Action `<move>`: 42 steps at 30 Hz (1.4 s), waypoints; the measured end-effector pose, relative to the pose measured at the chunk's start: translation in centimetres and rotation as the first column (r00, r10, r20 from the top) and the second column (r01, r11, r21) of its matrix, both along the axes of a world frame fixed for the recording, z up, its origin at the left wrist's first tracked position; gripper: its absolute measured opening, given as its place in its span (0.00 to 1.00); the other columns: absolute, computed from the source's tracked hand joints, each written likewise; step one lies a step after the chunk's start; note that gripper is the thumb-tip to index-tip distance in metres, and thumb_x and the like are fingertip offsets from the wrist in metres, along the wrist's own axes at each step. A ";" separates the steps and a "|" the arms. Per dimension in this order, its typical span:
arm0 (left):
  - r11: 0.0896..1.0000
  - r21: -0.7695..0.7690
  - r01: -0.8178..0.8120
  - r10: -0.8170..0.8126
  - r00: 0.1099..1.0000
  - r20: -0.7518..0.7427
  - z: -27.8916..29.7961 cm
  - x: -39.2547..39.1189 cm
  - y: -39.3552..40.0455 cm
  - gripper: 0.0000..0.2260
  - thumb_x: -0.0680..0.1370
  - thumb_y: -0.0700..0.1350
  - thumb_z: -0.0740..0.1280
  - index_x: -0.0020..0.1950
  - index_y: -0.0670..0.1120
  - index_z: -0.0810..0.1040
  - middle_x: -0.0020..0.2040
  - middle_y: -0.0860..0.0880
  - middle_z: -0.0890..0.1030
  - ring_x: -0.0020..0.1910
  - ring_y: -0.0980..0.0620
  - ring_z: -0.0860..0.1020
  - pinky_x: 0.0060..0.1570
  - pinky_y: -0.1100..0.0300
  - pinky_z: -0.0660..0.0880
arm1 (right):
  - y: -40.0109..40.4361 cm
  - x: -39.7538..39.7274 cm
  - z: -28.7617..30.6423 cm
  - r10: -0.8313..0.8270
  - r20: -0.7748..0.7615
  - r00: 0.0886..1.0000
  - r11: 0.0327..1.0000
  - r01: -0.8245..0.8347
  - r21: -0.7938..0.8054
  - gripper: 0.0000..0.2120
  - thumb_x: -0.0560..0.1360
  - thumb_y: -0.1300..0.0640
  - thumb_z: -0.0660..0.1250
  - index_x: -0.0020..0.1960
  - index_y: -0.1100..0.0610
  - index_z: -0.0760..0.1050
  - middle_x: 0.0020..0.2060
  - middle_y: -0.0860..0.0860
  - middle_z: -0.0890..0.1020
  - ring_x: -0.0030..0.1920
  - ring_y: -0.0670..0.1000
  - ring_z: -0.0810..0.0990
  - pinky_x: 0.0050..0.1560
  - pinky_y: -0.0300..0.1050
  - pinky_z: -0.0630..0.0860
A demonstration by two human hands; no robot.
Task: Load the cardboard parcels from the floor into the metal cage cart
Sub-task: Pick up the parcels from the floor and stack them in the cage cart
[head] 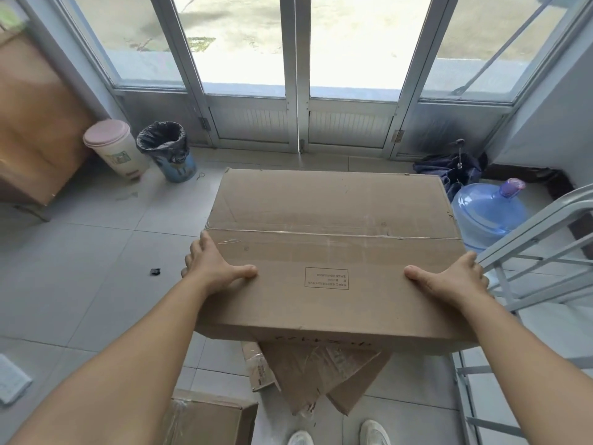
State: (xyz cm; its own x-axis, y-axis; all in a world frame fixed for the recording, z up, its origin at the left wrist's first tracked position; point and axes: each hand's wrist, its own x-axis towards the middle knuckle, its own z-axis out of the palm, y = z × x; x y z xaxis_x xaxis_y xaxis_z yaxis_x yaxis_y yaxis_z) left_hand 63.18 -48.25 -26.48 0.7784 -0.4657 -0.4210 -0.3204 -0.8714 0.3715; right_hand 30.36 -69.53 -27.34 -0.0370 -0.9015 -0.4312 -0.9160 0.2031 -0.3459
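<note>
A large flat cardboard parcel [333,252], taped along its middle seam, is held up in front of me above the floor. My left hand [215,268] grips its left edge, thumb lying on top and fingers wrapped over the side. On the right edge my right hand [452,281] grips the same way. Below the parcel a torn cardboard parcel [317,377] lies on the tiles, and another cardboard parcel [208,419] sits at the bottom left. The metal cage cart [526,252] with grey bars stands at the right, close beside my right hand.
A blue water jug [487,213] and a dark bag [449,171] sit beyond the cart. A pink-lidded bin [112,149] and a black-lined bin [167,149] stand by the glass doors [298,75]. A wooden cabinet [35,123] fills the far left. My shoes [340,435] show at the bottom.
</note>
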 end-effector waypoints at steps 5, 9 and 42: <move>0.999 -0.036 -0.001 0.001 1.000 0.020 0.0 -0.2 0.3 0.61 0.64 0.63 0.77 0.79 0.44 0.39 0.79 0.44 0.48 0.77 0.42 0.50 0.73 0.44 0.53 | 0.3 0.3 0.4 -0.008 0.000 1.000 1.000 0.008 -0.023 0.61 0.61 0.33 0.75 0.77 0.63 0.47 0.74 0.61 0.59 0.74 0.61 0.58 0.72 0.58 0.58; 0.999 -0.049 0.007 -0.005 0.999 0.048 0.4 -0.2 0.2 0.60 0.63 0.63 0.77 0.79 0.44 0.40 0.79 0.44 0.49 0.77 0.42 0.51 0.73 0.43 0.54 | 0.7 0.0 1.0 -0.016 0.017 1.000 1.000 0.016 -0.017 0.61 0.62 0.33 0.74 0.78 0.61 0.44 0.76 0.59 0.56 0.75 0.60 0.57 0.72 0.58 0.57; 0.786 -0.444 0.430 -0.352 0.902 0.250 15.1 -16.4 -16.4 0.56 0.60 0.57 0.82 0.76 0.42 0.53 0.74 0.40 0.59 0.73 0.40 0.58 0.72 0.41 0.58 | 3.0 -23.6 17.1 -0.433 0.305 0.848 0.777 0.522 -0.352 0.60 0.58 0.36 0.79 0.75 0.61 0.51 0.73 0.59 0.62 0.71 0.61 0.63 0.70 0.57 0.62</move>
